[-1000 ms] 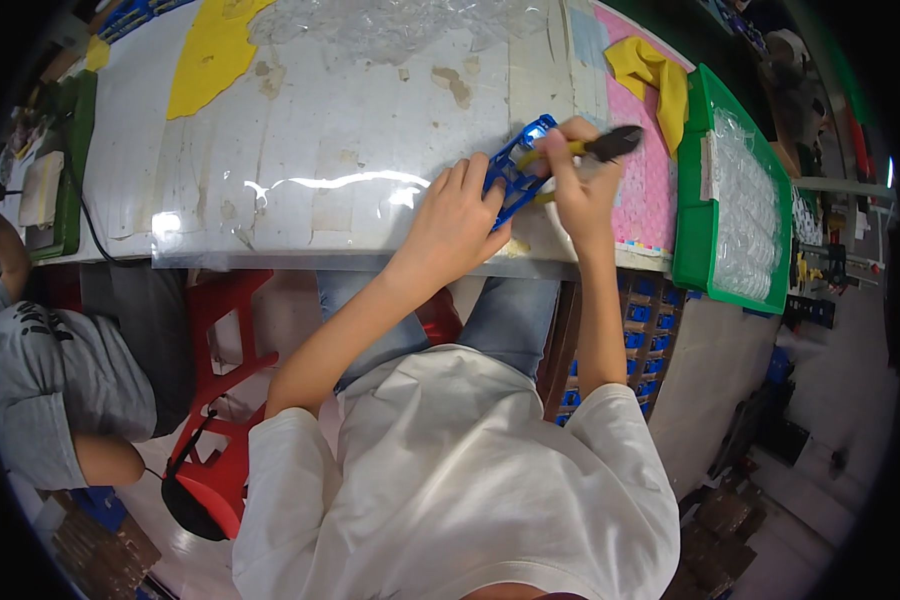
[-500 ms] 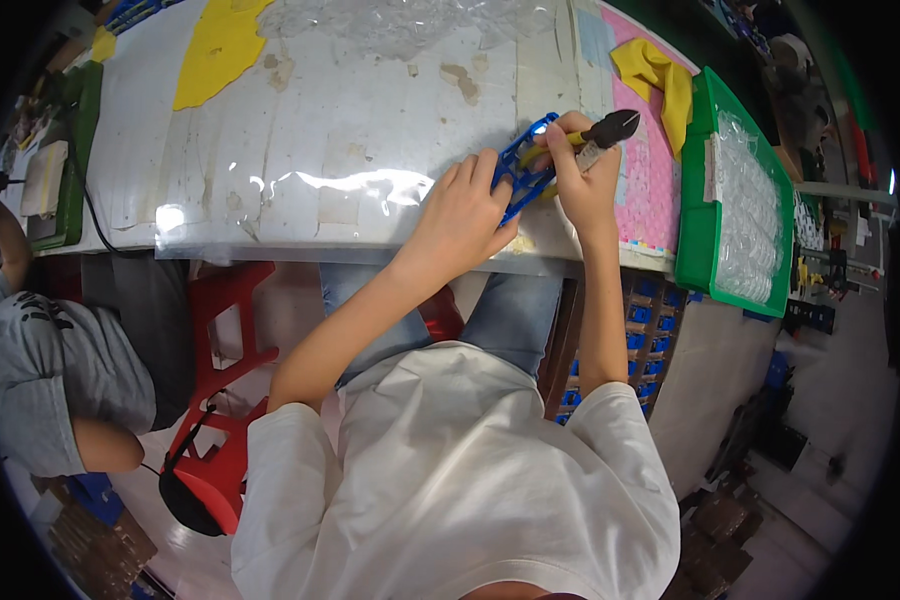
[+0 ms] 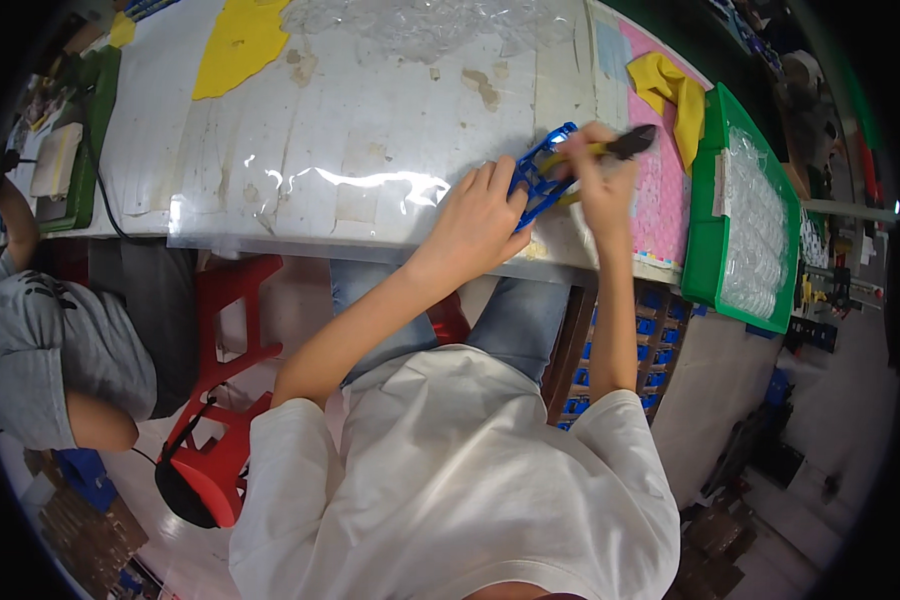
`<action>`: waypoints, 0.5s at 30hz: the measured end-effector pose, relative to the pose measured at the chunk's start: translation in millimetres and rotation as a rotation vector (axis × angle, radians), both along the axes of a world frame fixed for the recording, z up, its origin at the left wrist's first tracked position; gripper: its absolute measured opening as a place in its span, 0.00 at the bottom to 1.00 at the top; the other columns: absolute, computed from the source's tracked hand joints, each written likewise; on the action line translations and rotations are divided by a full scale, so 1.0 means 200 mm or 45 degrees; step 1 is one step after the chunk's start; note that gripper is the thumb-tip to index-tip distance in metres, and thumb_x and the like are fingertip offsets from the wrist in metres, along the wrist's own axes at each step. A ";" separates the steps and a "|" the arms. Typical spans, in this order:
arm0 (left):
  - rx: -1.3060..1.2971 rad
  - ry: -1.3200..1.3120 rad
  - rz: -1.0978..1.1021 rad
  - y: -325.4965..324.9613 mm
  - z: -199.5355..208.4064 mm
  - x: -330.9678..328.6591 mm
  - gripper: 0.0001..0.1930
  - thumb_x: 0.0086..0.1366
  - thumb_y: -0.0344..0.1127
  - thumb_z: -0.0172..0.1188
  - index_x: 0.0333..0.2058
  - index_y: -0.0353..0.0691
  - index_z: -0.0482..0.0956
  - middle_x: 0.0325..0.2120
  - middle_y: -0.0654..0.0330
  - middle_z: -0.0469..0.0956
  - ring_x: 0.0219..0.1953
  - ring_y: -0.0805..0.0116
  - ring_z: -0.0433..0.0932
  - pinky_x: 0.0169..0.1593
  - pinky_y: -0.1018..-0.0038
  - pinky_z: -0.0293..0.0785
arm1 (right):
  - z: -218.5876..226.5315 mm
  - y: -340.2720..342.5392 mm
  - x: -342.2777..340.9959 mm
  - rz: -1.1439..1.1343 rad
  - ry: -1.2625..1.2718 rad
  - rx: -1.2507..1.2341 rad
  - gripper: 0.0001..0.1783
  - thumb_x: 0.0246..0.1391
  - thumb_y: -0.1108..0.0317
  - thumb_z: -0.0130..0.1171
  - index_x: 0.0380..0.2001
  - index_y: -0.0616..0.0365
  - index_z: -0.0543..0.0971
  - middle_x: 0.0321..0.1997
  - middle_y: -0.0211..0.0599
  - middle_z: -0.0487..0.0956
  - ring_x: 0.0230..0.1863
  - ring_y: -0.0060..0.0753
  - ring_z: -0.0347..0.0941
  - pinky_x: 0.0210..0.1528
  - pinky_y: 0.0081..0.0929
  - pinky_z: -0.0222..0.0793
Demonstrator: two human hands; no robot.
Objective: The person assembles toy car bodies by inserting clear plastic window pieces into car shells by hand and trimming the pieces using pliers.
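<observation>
My left hand (image 3: 482, 215) presses down on a blue plastic frame part (image 3: 540, 172) that lies on the white worktable (image 3: 370, 120) near its front edge. My right hand (image 3: 600, 180) grips a pair of cutters with yellow handles and dark jaws (image 3: 620, 146), held across the right end of the blue part. The cutter's jaws point right, over a pink mat (image 3: 660, 200). Part of the blue frame is hidden under my fingers.
A green tray (image 3: 715, 250) holding clear bagged parts sits at the right end. A yellow cloth (image 3: 670, 90) lies on the pink mat; a yellow sheet (image 3: 235, 40) and clear plastic wrap (image 3: 430, 20) lie farther back. A person in grey (image 3: 40, 340) sits at left beside a red stool (image 3: 220, 400).
Both hands and the blue part have shifted slightly up and away from the table's front edge; the grip on the cutters and the part stays the same.
</observation>
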State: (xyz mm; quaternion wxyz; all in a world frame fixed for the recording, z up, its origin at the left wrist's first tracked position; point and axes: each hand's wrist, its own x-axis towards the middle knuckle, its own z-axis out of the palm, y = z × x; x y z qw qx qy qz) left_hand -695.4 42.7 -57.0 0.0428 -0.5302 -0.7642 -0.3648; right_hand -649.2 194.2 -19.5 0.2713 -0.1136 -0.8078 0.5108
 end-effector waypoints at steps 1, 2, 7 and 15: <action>0.002 0.000 -0.001 0.00 0.00 0.00 0.17 0.46 0.35 0.59 0.34 0.31 0.74 0.36 0.49 0.64 0.36 0.54 0.68 0.41 0.66 0.68 | 0.01 -0.02 -0.01 0.022 -0.052 0.060 0.07 0.50 0.74 0.51 0.20 0.63 0.71 0.15 0.30 0.71 0.15 0.18 0.66 0.18 0.17 0.59; -0.017 -0.015 -0.003 -0.01 0.01 -0.01 0.16 0.46 0.35 0.60 0.34 0.31 0.74 0.36 0.49 0.64 0.36 0.54 0.68 0.40 0.66 0.68 | 0.01 -0.02 -0.01 0.023 -0.050 0.064 0.07 0.50 0.74 0.51 0.20 0.63 0.71 0.15 0.30 0.71 0.15 0.18 0.66 0.18 0.17 0.59; -0.021 -0.069 -0.014 -0.05 0.02 -0.01 0.17 0.48 0.37 0.60 0.36 0.32 0.73 0.38 0.46 0.64 0.38 0.51 0.68 0.42 0.65 0.68 | 0.07 -0.03 0.00 0.067 -0.075 0.098 0.08 0.50 0.74 0.51 0.19 0.63 0.71 0.15 0.30 0.70 0.16 0.17 0.66 0.18 0.17 0.59; 0.047 -0.141 0.631 -0.71 0.15 -0.06 0.15 0.50 0.35 0.61 0.38 0.36 0.76 0.42 0.42 0.66 0.43 0.47 0.69 0.46 0.64 0.67 | 0.42 -0.25 -0.48 0.257 -0.098 -0.643 0.15 0.53 0.59 0.46 0.19 0.58 0.69 0.20 0.40 0.73 0.15 0.27 0.65 0.20 0.21 0.61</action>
